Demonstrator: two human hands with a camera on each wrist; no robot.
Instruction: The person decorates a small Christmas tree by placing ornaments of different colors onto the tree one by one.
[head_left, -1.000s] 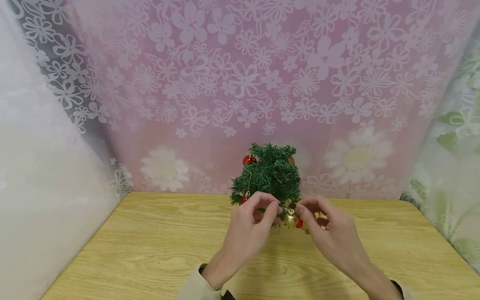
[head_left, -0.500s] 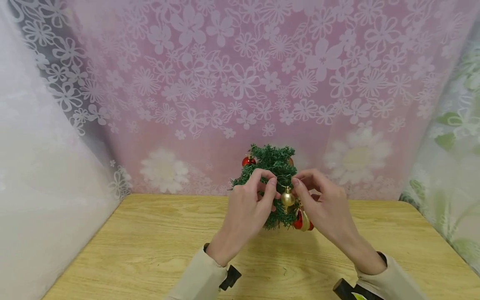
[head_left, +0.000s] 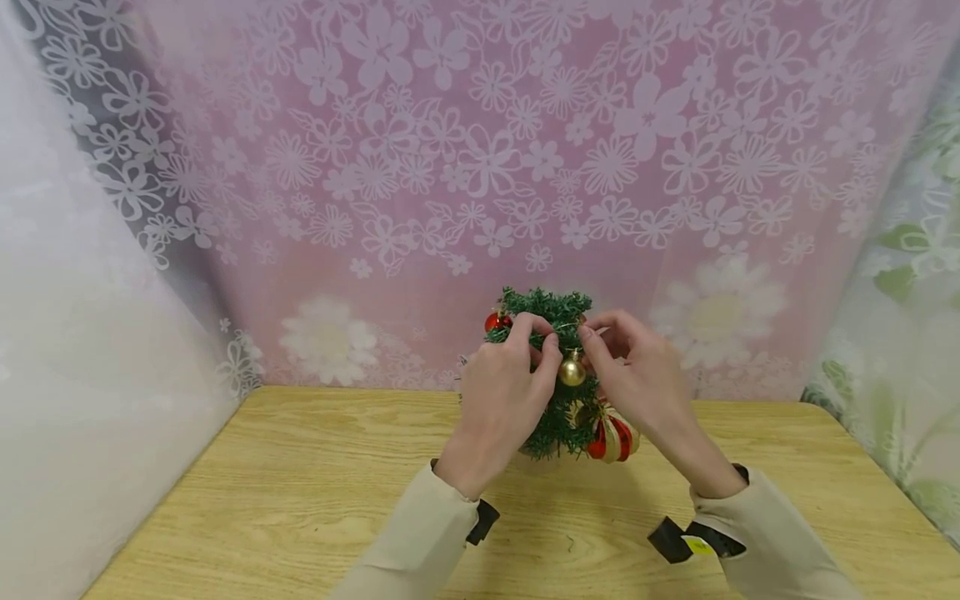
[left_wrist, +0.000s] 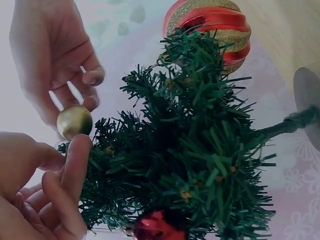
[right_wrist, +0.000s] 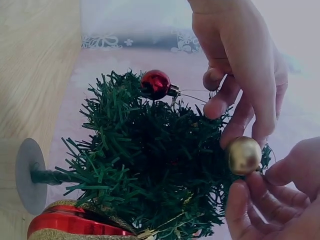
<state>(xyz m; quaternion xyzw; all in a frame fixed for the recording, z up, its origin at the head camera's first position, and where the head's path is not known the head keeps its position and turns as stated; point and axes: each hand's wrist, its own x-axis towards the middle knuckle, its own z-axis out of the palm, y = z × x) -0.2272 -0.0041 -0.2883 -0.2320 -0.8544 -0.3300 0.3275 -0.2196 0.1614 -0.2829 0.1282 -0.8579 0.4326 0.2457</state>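
A gold bauble hangs by a thin loop of string in front of a small green artificial Christmas tree. My left hand pinches one side of the loop between thumb and forefinger; my right hand pinches the other. The string is spread between them near the upper branches. In the left wrist view, the gold bauble sits between both hands, close to the treetop. The right wrist view shows the gold bauble beside my fingertips. Where the string meets the branches is hard to make out.
A large red and gold striped bauble hangs low on the tree's right. Red baubles sit on the left side, one of them a red bauble high up. The tree's round base stands on the wooden table. A flowered curtain hangs behind.
Both hands have risen from the lower front of the tree to its upper part, lifting the gold bauble by its string. The striped bauble low on the right is now more exposed.
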